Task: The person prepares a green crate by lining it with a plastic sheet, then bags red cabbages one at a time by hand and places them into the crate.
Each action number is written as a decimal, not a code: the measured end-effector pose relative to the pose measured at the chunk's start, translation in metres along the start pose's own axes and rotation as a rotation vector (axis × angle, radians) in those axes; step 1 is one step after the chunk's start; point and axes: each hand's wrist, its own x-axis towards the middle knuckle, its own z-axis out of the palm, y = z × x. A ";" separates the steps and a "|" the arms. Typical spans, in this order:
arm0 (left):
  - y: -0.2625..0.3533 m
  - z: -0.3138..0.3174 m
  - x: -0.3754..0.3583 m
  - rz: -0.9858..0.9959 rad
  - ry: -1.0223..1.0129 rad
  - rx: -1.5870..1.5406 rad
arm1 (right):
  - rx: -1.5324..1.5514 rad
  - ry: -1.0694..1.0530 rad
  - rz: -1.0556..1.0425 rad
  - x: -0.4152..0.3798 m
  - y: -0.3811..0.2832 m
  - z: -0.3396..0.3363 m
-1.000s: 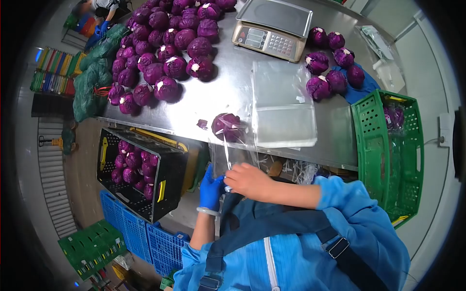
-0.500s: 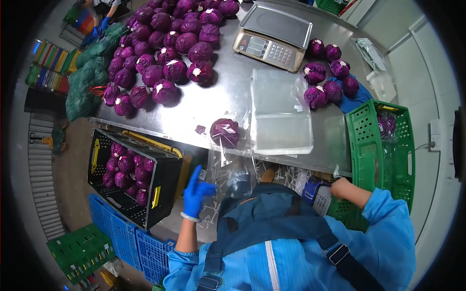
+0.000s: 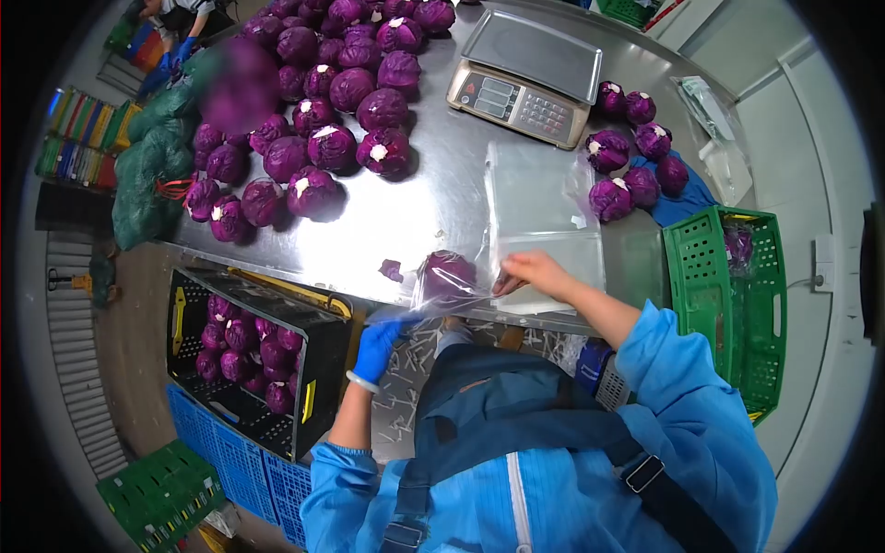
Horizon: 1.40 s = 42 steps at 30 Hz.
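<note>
At the table's near edge a red cabbage sits inside a transparent plastic bag. My left hand, in a blue glove, grips the bag's loose end to the left of the cabbage, below the table edge. On the cabbage's right side my bare right hand pinches the film, thumb and fingers pressed together. Underneath and behind that hand lies a stack of flat plastic bags. A torn scrap of purple leaf rests just left of the bagged cabbage.
Many red cabbages cover the table's far left. A scale stands at the back, with several cabbages to its right. A black crate of cabbages is at lower left, a green crate at right. Another person's gloved hands show far left.
My right hand has come up from the lower right to the bagged cabbage and taken hold of the film. My left hand, formerly spread, has closed on the bag's end, now pulled leftward.
</note>
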 end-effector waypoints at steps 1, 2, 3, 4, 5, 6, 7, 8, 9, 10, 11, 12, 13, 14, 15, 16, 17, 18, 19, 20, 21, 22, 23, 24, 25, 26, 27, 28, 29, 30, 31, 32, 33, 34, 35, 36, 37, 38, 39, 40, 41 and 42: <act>0.004 -0.001 0.013 -0.068 -0.003 -0.180 | 0.126 0.027 0.155 0.009 -0.006 -0.006; -0.008 -0.008 0.022 -0.151 -0.014 -0.318 | 0.251 0.055 0.306 0.016 -0.012 -0.009; -0.033 -0.015 0.035 -0.233 -0.023 -0.456 | 0.331 0.102 0.371 0.025 -0.002 -0.008; -0.054 -0.021 0.045 -0.316 -0.031 -0.596 | 0.288 0.203 0.392 0.029 -0.004 -0.005; -0.067 -0.018 0.046 -0.325 0.021 -0.494 | 0.243 0.303 0.411 0.032 -0.007 -0.003; -0.067 -0.013 0.045 -0.320 0.018 -0.570 | 0.199 0.404 0.432 0.036 -0.009 -0.001; -0.067 -0.007 0.045 -0.316 0.015 -0.646 | -0.515 0.612 0.199 0.039 -0.005 -0.001; -0.058 -0.007 0.044 -0.444 -0.030 -0.908 | -0.653 0.531 -0.032 0.039 -0.014 0.006; -0.057 -0.006 0.044 -0.450 -0.049 -0.960 | -0.784 0.438 -0.265 0.039 -0.033 0.018; -0.056 -0.006 0.043 -0.461 -0.068 -1.008 | -0.903 0.337 -0.495 0.041 -0.050 0.030; -0.056 -0.007 0.041 -0.473 -0.089 -1.053 | -1.010 0.171 -0.533 0.050 -0.065 0.044; -0.056 -0.007 0.040 -0.541 -0.049 -1.129 | -1.111 0.001 -0.573 0.062 -0.079 0.059; -0.057 -0.009 0.039 -0.607 -0.006 -1.202 | -1.207 -0.173 -0.613 0.070 -0.087 0.066; -0.059 -0.013 0.037 -0.671 0.041 -1.273 | -1.173 -0.225 -0.518 0.078 -0.075 0.065; -0.079 -0.029 0.037 -0.695 -0.130 -1.366 | -1.137 -0.276 -0.425 0.090 -0.052 0.060; -0.081 -0.035 0.036 -0.543 0.109 -1.035 | -1.098 -0.326 -0.332 0.098 -0.039 0.058; -0.083 -0.039 0.039 -0.381 0.326 -0.698 | -1.122 -0.312 -0.307 0.098 -0.036 0.060; -0.083 -0.041 0.040 -0.217 0.522 -0.352 | -1.125 -0.321 -0.305 0.099 -0.037 0.059; -0.034 -0.025 0.048 0.074 0.659 -0.236 | -1.121 -0.328 -0.300 0.098 -0.038 0.059; -0.002 -0.016 0.063 0.102 0.485 -0.058 | -1.119 -0.331 -0.297 0.098 -0.038 0.059; 0.023 -0.009 0.078 0.129 0.309 0.117 | -1.066 -0.313 -0.286 0.099 -0.037 0.058; 0.033 -0.004 0.083 0.157 0.135 0.286 | -1.016 -0.300 -0.277 0.100 -0.037 0.055; 0.004 -0.001 0.094 -0.050 0.043 0.256 | -0.972 -0.286 -0.272 0.101 -0.038 0.050; -0.035 0.001 0.112 -0.249 -0.049 0.227 | -0.827 -0.245 -0.209 0.105 -0.030 0.043; -0.053 0.001 0.131 -0.296 -0.110 -0.168 | -0.679 -0.198 -0.148 0.112 -0.014 0.035; -0.094 -0.017 0.147 -0.482 -0.151 -0.432 | -0.526 -0.147 -0.089 0.116 -0.002 0.027; -0.055 -0.013 0.147 -0.558 -0.138 -0.497 | -0.234 -0.151 0.085 0.112 -0.002 0.019; -0.011 -0.009 0.142 -0.635 -0.124 -0.562 | 0.009 -0.120 0.233 0.101 0.000 0.011; 0.021 -0.003 0.142 -0.714 -0.111 -0.624 | 0.256 -0.088 0.374 0.087 -0.010 0.005; 0.012 -0.003 0.149 -0.707 -0.084 -0.422 | 0.507 -0.054 0.507 0.073 -0.014 -0.003; 0.004 0.001 0.145 -0.539 -0.128 -0.237 | 0.685 -0.154 0.463 0.059 -0.009 -0.012; 0.046 0.020 0.137 -0.367 -0.176 -0.054 | 0.798 -0.155 0.389 0.043 -0.012 -0.019; 0.060 0.039 0.138 -0.310 -0.087 -0.034 | 0.907 -0.154 0.306 0.024 -0.024 -0.028; 0.073 0.058 0.142 -0.302 -0.026 -0.076 | 1.008 -0.147 0.214 0.004 -0.036 -0.038; 0.089 0.086 0.145 -0.237 0.044 -0.065 | 1.014 -0.028 0.073 -0.017 -0.043 -0.044; 0.105 0.119 0.146 -0.171 0.099 -0.060 | 0.903 0.106 0.015 -0.031 -0.045 -0.050; 0.115 0.150 0.147 -0.125 0.069 -0.075 | 0.791 0.252 -0.032 -0.043 -0.046 -0.056; 0.126 0.182 0.142 0.085 0.018 -0.052 | 0.675 0.400 -0.067 -0.060 -0.047 -0.068; 0.144 0.205 0.138 0.100 -0.073 -0.081 | 0.803 0.518 -0.026 -0.081 -0.050 -0.091; 0.163 0.223 0.133 0.112 -0.161 -0.108 | 0.885 0.504 -0.081 -0.116 -0.066 -0.115; 0.182 0.236 0.130 0.142 -0.299 -0.134 | 0.958 0.518 -0.161 -0.148 -0.057 -0.138; 0.193 0.246 0.130 0.170 -0.423 -0.158 | 1.028 0.515 -0.241 -0.180 -0.042 -0.159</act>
